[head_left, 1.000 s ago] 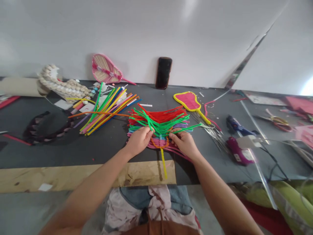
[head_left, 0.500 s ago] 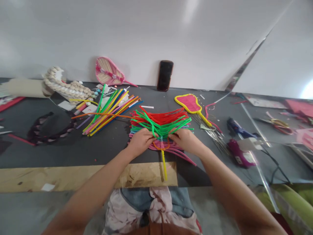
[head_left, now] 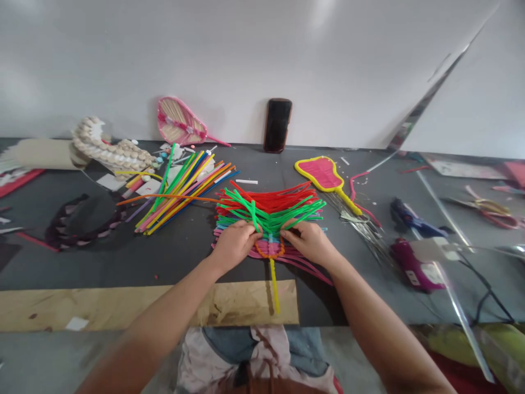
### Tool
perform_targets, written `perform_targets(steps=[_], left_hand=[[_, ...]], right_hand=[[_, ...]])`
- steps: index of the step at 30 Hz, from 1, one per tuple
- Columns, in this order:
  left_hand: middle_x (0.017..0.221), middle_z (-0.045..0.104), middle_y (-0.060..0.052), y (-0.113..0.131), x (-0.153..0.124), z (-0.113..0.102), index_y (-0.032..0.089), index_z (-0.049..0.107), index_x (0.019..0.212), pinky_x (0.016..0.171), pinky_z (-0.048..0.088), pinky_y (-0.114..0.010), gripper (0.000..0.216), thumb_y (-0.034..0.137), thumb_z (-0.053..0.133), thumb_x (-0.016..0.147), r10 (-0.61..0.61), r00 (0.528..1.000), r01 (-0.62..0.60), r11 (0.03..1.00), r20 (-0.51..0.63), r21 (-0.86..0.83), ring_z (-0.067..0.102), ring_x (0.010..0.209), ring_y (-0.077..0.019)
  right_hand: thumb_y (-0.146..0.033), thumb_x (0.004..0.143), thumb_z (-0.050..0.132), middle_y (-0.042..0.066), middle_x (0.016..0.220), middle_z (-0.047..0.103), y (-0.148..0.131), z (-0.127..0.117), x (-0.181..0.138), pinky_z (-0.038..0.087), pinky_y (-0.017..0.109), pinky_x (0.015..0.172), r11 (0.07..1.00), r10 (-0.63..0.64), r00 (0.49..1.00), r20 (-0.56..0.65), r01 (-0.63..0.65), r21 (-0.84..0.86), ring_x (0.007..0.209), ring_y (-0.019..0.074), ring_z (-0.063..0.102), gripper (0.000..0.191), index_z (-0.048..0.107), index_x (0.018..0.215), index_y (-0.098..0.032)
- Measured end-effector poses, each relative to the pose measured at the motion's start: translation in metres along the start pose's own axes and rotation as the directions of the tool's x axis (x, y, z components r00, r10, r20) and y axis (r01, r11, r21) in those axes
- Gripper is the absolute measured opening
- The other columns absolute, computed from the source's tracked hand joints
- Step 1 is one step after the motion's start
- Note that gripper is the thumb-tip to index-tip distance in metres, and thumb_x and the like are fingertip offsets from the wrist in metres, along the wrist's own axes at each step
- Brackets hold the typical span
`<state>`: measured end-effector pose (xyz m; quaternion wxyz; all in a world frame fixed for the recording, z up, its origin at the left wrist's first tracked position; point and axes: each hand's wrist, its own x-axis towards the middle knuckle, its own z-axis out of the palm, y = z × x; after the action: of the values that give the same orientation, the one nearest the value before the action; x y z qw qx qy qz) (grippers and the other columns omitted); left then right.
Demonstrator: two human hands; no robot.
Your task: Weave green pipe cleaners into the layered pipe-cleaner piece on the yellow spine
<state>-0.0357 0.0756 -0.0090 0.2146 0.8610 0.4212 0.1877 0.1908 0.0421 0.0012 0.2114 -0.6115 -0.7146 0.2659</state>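
A fan-like craft of pipe cleaners (head_left: 268, 205) lies on the dark table, with red, green, blue and pink strands crossing a central spine. A yellow stem (head_left: 274, 284) sticks out toward me, and an orange pipe cleaner (head_left: 270, 256) curves in a U across the lower pink strands. My left hand (head_left: 238, 243) is closed in a pinch at the left side of the spine, where a green strand rises by its fingertips. Opposite it, my right hand (head_left: 307, 241) pinches at the right side. Exactly which strands the fingers grip is partly hidden.
Left of the craft lies a pile of loose pipe cleaners (head_left: 184, 191), near a dark headband (head_left: 86, 224). A phone (head_left: 278, 126) and a pink leaf-shaped fan (head_left: 180, 120) lean on the wall. Rightward are a pink-and-yellow fan (head_left: 322, 174), wires, a glue gun (head_left: 414, 219) and scissors (head_left: 488, 208).
The view has shifted slightly. Both hands stay pinched on either side of the spine, and the orange U shows a little more clearly below them.
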Motion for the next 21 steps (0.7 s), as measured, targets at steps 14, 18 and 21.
perform_targets(steps=[14,18,21], left_hand=[[0.089,0.071,-0.005,-0.003,0.000,0.002,0.018,0.066,0.083,0.078,0.049,-0.029,0.014,0.027,0.059,0.092,0.064,0.998,-0.065,0.997,-0.015,-0.033,0.064,0.086,-0.0187],[0.092,0.074,-0.002,-0.003,0.000,0.002,0.020,0.070,0.082,0.080,0.049,-0.028,0.016,0.025,0.059,0.092,0.089,0.995,-0.093,0.992,-0.042,-0.089,0.064,0.087,-0.0169],[0.090,0.074,-0.002,0.000,0.002,0.002,0.021,0.072,0.086,0.079,0.050,-0.028,0.019,0.028,0.056,0.094,0.053,0.997,-0.057,0.994,-0.048,-0.089,0.065,0.085,-0.0165]], right_hand=[[-0.030,0.091,0.052,0.002,0.080,0.073,-0.011,0.007,-0.002,0.038,0.024,0.062,0.994,0.031,0.999,-0.042,-0.035,-0.107,0.073,0.0171,0.065,0.019,0.070,0.085,-0.024],[-0.031,0.091,0.052,0.002,0.076,0.072,-0.007,0.003,-0.002,0.037,0.023,0.059,0.998,0.031,0.999,-0.018,-0.032,-0.060,0.067,0.0155,0.063,0.023,0.068,0.077,-0.022],[-0.032,0.091,0.052,0.003,0.072,0.071,-0.005,0.001,-0.001,0.036,0.023,0.057,0.998,0.036,0.999,-0.035,-0.038,-0.060,0.063,0.0147,0.061,0.024,0.067,0.075,-0.021]])
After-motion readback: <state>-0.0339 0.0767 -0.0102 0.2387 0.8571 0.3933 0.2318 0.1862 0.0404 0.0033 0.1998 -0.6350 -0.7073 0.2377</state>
